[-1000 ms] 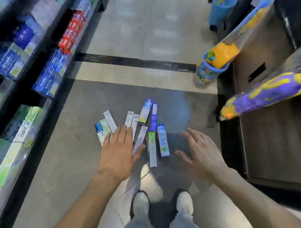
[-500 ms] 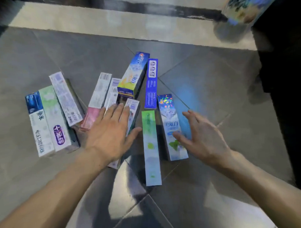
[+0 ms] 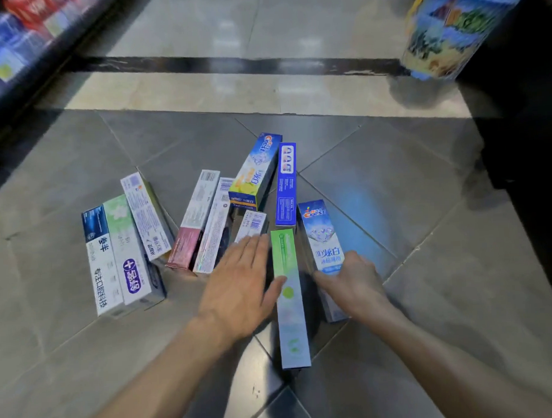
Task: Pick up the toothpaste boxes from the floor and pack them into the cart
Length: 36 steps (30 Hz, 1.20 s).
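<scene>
Several toothpaste boxes lie scattered on the grey tiled floor. A long green and blue box (image 3: pixel 289 297) lies between my hands. My left hand (image 3: pixel 240 288) is flat and open over a white box (image 3: pixel 252 225), its thumb touching the green box. My right hand (image 3: pixel 352 281) rests on the near half of a blue and white Crest box (image 3: pixel 321 238), fingers curled over its edge. Further left lie a pink-ended box (image 3: pixel 192 224), a silvery white box (image 3: pixel 214 226) and a group of three boxes (image 3: pixel 120 255). A yellow and blue Crest box (image 3: pixel 256 172) and a dark blue box (image 3: pixel 285 183) lie behind. No cart is visible.
A store shelf (image 3: pixel 15 52) stocked with boxed goods runs along the upper left. A colourful wrapped package (image 3: pixel 453 27) hangs at the upper right, beside a dark fixture (image 3: pixel 528 137). A black stripe (image 3: pixel 232 65) crosses the lighter floor beyond.
The view dropped closer to the floor. My right hand moved left onto the Crest box. My left hand slid right until its thumb met the green box.
</scene>
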Available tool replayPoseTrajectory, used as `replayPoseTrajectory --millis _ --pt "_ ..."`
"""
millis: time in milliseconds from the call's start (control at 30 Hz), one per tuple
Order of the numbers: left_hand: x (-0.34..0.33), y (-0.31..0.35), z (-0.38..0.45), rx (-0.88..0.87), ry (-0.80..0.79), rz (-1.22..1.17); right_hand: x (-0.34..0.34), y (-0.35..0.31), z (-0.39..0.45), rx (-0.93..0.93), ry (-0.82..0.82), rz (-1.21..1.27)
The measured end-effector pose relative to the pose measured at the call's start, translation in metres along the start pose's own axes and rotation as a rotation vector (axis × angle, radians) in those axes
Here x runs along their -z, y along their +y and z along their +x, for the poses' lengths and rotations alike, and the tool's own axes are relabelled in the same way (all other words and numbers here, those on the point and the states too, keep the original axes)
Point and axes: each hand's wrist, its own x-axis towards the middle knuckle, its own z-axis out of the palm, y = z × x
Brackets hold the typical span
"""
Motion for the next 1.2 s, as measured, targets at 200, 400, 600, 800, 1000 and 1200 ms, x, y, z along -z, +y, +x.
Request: replayPoseTrajectory --millis 200,400,600,800,1000,1200 --pt "-0.014 0.046 -0.006 0.270 -0.076 -0.341 0.014 0.002 -0.010 -0.020 0.078 0.211" --pt "-0.024 0.078 0.000 0.708 -0.212 -0.567 0.038 0.015 -0.027 0.053 0.138 0.347" --pt "-0.021 0.075 0.002 0.774 -0.117 -0.997 0.050 0.034 -0.023 0.040 0.090 0.548" --pt "-0.001 0.081 -0.008 0.738 -0.109 -1.608 0.069 0.039 -0.026 0.026 0.026 0.859" --pt "0.059 0.101 -0.003 0.771 0.001 -1.739 0.110 0.024 -0.058 0.024 -0.059 0.924" --pt "0.202 0.133 0.004 0.635 0.122 -1.697 0.218 -0.029 -0.128 0.070 -0.049 1.013"
